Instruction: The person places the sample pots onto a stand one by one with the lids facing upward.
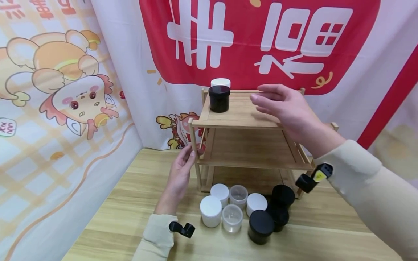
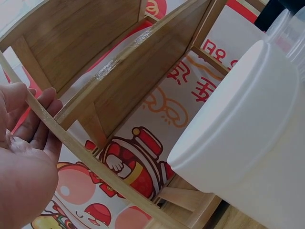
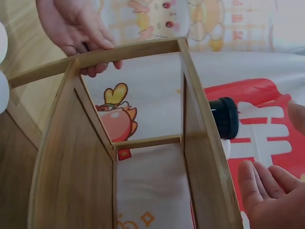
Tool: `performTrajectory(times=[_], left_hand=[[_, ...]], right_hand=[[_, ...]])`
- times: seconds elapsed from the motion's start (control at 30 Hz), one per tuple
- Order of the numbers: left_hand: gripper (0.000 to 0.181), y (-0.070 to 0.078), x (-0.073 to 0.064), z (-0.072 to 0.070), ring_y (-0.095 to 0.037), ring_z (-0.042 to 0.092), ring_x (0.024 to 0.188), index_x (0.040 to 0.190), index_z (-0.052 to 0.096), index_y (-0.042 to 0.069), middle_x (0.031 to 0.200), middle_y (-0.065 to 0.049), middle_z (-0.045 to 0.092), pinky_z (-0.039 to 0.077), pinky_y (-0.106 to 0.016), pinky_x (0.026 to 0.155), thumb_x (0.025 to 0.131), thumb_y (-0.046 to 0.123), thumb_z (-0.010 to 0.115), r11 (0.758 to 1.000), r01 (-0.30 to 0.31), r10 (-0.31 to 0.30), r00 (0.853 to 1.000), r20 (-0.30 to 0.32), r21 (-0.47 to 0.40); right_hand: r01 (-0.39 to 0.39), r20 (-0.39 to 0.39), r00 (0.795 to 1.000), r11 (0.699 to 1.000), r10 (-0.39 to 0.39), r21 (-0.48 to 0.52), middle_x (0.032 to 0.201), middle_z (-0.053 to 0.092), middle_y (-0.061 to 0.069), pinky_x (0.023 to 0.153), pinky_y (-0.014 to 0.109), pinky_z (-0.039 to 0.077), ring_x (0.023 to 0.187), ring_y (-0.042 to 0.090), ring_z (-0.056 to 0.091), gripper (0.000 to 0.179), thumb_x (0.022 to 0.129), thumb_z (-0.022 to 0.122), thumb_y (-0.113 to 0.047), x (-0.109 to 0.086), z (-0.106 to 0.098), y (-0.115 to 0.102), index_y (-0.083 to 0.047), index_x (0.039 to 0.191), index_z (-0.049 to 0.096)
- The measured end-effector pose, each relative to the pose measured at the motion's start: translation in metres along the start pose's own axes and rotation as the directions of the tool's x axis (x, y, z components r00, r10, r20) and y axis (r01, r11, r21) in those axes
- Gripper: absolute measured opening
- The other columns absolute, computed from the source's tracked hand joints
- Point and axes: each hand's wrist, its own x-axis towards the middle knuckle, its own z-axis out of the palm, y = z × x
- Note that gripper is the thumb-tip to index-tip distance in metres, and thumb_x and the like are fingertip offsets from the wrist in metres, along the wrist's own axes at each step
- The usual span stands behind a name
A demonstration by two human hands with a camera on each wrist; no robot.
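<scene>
Wooden rack [image 1: 258,145], three-tiered: stands on your bench [image 1: 130,203], before a printed cloth [image 1: 248,81].

Black jar [image 1: 219,99], lidded: upright on the rack's top shelf [image 1: 243,110], toward its left end. White jar [image 1: 220,82]: just behind the black one, largely hidden by it.

Right hand [image 1: 290,108]: you hold it above the right part of the top shelf, fingers extended and thumb apart, nothing in their hold; the black jar stands to its left, clear of the fingertips.

Left hand [image 1: 179,172]: you have it at the rack's left front post [image 1: 195,156], fingers bent loosely round the far side, thumb on the near side, so the post lies within a light hold.

Bench group, in front of the rack's lowest tier: three white jars [image 1: 210,211] and two translucent jars [image 1: 232,218] at left and middle; three black jars [image 1: 261,226] clustered at right, close together.
</scene>
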Motion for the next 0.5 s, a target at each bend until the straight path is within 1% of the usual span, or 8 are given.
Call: performTrajectory(times=[0.03, 0.1, 0.23, 0.33, 0.5], left_hand=[[0.047, 0.0, 0.0, 0.0, -0.022, 0.043, 0.154, 0.161, 0.046, 0.015, 0.166, -0.013, 0.047, 0.021, -0.044, 0.137, 0.114, 0.02, 0.051, 1.0, -0.003, 0.003, 1.0, 0.0, -0.002], [0.046, 0.0, 0.0, 0.0, -0.022, 0.044, 0.153, 0.16, 0.048, 0.015, 0.165, -0.014, 0.048, 0.022, -0.043, 0.137, 0.114, 0.019, 0.051, 1.0, -0.006, 0.006, 1.0, -0.003, -0.004], [0.045, 0.0, -0.001, 0.0, -0.021, 0.044, 0.153, 0.159, 0.048, 0.017, 0.164, -0.011, 0.05, 0.022, -0.043, 0.137, 0.114, 0.02, 0.051, 1.0, 0.002, -0.003, 1.0, -0.012, -0.004], [0.047, 0.0, -0.001, -0.001, -0.021, 0.044, 0.153, 0.161, 0.046, 0.015, 0.163, -0.012, 0.05, 0.021, -0.043, 0.137, 0.114, 0.02, 0.051, 1.0, 0.006, -0.007, 1.0, -0.016, -0.005], [0.048, 0.0, 0.0, -0.001, -0.021, 0.045, 0.152, 0.162, 0.044, 0.012, 0.16, -0.02, 0.051, 0.02, -0.043, 0.137, 0.115, 0.019, 0.049, 1.0, -0.007, 0.007, 1.0, -0.006, 0.003]], right_hand=[[0.001, -0.006, 1.0, 1.0, -0.001, 0.015, 0.154, 0.058, 0.001, 0.124, 0.043, 0.048, 0.14, 0.025, 0.062, 0.075, 0.094, 0.078, -0.055, -0.003, -0.003, 0.002, -0.029, 0.158, 0.05], [0.016, -0.01, 1.0, 0.999, -0.016, 0.048, 0.151, 0.06, 0.001, 0.118, 0.034, 0.052, 0.137, 0.023, 0.065, 0.072, 0.094, 0.078, -0.052, -0.008, -0.009, 0.008, -0.027, 0.157, 0.051], [0.064, -0.001, 0.998, 0.988, -0.064, 0.137, 0.146, 0.064, 0.001, 0.1, 0.021, 0.06, 0.129, 0.017, 0.07, 0.067, 0.095, 0.08, -0.042, -0.021, -0.02, 0.017, -0.024, 0.154, 0.054], [0.112, 0.005, 0.993, 0.972, -0.115, 0.207, 0.144, 0.066, 0.003, 0.094, 0.02, 0.062, 0.125, 0.016, 0.073, 0.062, 0.097, 0.08, -0.03, -0.033, -0.027, 0.024, -0.021, 0.153, 0.056], [0.179, -0.001, 0.983, 0.95, -0.185, 0.256, 0.138, 0.071, 0.005, 0.094, 0.019, 0.061, 0.119, 0.015, 0.075, 0.053, 0.101, 0.076, -0.015, -0.052, -0.036, 0.042, -0.016, 0.151, 0.058]])
